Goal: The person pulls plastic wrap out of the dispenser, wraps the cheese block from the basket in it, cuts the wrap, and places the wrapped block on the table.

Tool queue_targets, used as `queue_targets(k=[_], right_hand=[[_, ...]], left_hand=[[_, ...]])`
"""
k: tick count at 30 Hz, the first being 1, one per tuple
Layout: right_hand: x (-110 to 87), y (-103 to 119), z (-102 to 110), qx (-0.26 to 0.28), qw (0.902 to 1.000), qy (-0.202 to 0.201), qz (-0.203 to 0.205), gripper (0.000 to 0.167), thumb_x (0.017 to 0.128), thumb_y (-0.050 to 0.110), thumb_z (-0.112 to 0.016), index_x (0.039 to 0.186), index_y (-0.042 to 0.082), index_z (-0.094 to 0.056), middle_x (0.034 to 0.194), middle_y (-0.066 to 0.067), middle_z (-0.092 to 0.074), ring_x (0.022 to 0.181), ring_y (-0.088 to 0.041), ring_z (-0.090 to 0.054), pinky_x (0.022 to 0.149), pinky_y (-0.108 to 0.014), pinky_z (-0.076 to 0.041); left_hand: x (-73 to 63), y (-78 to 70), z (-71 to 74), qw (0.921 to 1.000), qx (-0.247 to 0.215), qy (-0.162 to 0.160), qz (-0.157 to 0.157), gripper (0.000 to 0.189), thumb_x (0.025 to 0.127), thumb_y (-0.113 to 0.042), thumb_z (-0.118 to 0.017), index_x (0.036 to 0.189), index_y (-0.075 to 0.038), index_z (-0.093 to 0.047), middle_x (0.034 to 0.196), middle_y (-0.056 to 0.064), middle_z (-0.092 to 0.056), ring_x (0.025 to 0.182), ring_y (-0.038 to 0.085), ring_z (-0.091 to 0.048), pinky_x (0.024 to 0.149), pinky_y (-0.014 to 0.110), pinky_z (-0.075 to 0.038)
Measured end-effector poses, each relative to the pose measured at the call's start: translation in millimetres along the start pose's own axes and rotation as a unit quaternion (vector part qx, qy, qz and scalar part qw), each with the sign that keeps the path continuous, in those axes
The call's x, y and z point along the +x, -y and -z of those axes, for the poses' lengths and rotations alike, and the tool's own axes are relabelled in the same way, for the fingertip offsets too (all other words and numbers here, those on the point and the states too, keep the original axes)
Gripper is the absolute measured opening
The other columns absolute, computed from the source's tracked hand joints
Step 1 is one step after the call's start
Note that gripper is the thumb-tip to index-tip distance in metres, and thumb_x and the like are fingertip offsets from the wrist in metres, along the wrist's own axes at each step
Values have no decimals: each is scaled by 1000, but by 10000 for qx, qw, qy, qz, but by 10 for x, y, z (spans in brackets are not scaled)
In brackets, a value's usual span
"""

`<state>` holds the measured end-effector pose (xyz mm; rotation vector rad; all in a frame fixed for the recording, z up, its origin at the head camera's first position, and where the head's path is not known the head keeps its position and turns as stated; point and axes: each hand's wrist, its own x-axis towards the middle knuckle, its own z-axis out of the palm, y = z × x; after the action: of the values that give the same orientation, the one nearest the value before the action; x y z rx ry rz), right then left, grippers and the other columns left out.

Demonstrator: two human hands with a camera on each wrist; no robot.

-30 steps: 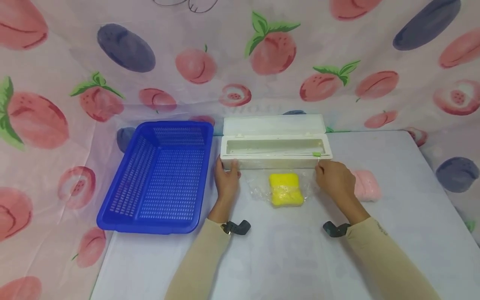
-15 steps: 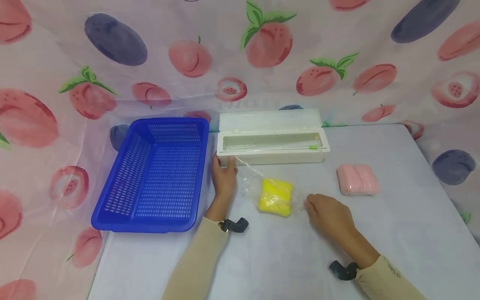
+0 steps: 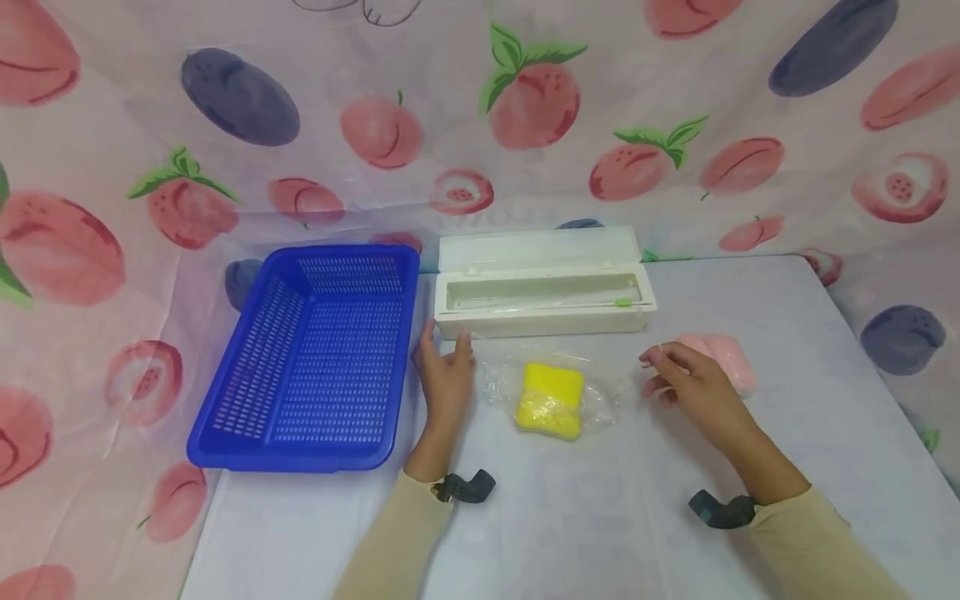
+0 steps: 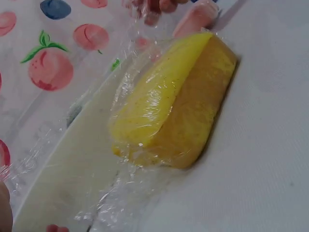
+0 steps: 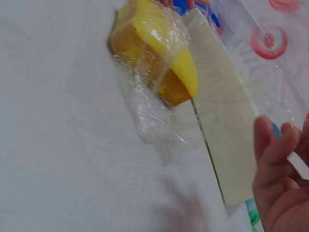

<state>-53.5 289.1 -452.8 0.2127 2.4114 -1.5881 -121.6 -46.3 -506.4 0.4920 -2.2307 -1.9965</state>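
Observation:
A yellow sponge-like block (image 3: 550, 400) lies on the white table with clear plastic film (image 4: 140, 186) around it, the loose ends crumpled at both sides. Behind it stands a long white cling-film box (image 3: 540, 323), its lid (image 3: 536, 250) raised and a green slide cutter (image 3: 623, 302) near the right end of its front edge. My left hand (image 3: 446, 383) is by the box's front left corner, thumb and fingers apart; contact is unclear. To the right of the film, my right hand (image 3: 705, 396) is raised with loosely bent fingers (image 5: 275, 145), apart from the block.
A pink film-wrapped block (image 3: 731, 358) lies behind my right hand, partly covered by it. At the left stands a blue perforated basket (image 3: 292, 460), close beside my left hand. Fruit-patterned cloth (image 3: 525, 183) hangs right behind the box.
My right hand pulled the film's edge toward me, then let go and moved back up and right. The film now lies loose at the block's right. My left hand's fingers eased off the box.

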Motion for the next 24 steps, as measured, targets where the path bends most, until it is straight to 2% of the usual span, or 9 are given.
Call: queue_targets(k=[4,8,11,14,16,18,20,22,24], right_hand=[[86,-41,74,1126,9910,663,-305,45,108,42,-46,131,4,-54,120,6,-68,94,-9,-70,79,-23,-57],[112,-57,100,1344,9853,1008,-307,44,107,42,-48,127,3,-55,116,4,-71,97,-11,-70,81,-24,-58],[87,-76,133,740,9903,1160,-178,43,108,39,-49,126,1,-57,117,-4,-70,99,-15,-68,83,-25,-58],[43,-134,176,-269,9896,1416,40,34,108,34,-52,119,4,-63,108,-9,-69,95,-19,-65,78,-26,-57],[19,-188,187,-1066,9804,1622,335,25,106,31,-56,111,10,-68,95,-7,-69,86,-17,-62,72,-25,-53],[9,-247,169,-1761,9659,1737,763,15,103,28,-62,101,16,-71,82,0,-67,76,-12,-58,66,-23,-48],[8,-292,134,-2329,9494,1701,1245,8,100,23,-67,95,19,-73,79,7,-67,71,-5,-55,64,-22,-47],[11,-314,91,-2783,9364,1524,1502,7,96,20,-71,90,21,-74,79,11,-67,70,-1,-54,64,-22,-48],[8,-305,67,-3161,9265,1341,1540,5,93,18,-74,89,20,-76,85,10,-72,75,-2,-58,68,-26,-52]], left_hand=[[-111,-51,129,9967,191,257,-740,43,104,-23,-60,146,-18,-51,133,13,-53,88,24,-68,74,32,-61],[-186,-96,243,9914,11,867,-976,24,107,-18,-54,122,-5,-67,114,21,-66,83,25,-70,72,32,-62],[-250,-115,329,9848,-328,1555,-708,28,109,-15,-49,109,6,-66,108,31,-67,92,31,-73,81,34,-63],[-327,-120,448,9775,-302,2053,-363,29,110,-13,-44,109,10,-62,113,31,-66,105,34,-73,91,35,-60],[-368,-104,534,9751,174,2182,-359,27,110,-12,-45,107,8,-63,113,26,-69,109,34,-72,93,34,-58],[-397,-74,601,9687,1035,2171,-618,23,108,-10,-48,105,3,-67,109,19,-72,107,29,-73,93,34,-59],[-413,-30,635,9442,2135,2187,-1228,20,105,-4,-52,102,0,-71,106,14,-75,105,27,-73,92,37,-59],[-427,9,638,9031,3120,2172,-1997,21,95,8,-57,100,-2,-74,102,12,-77,102,28,-73,91,39,-58],[-450,27,622,8553,3873,2151,-2688,29,84,16,-59,99,-2,-76,104,10,-77,102,28,-72,92,40,-57]])
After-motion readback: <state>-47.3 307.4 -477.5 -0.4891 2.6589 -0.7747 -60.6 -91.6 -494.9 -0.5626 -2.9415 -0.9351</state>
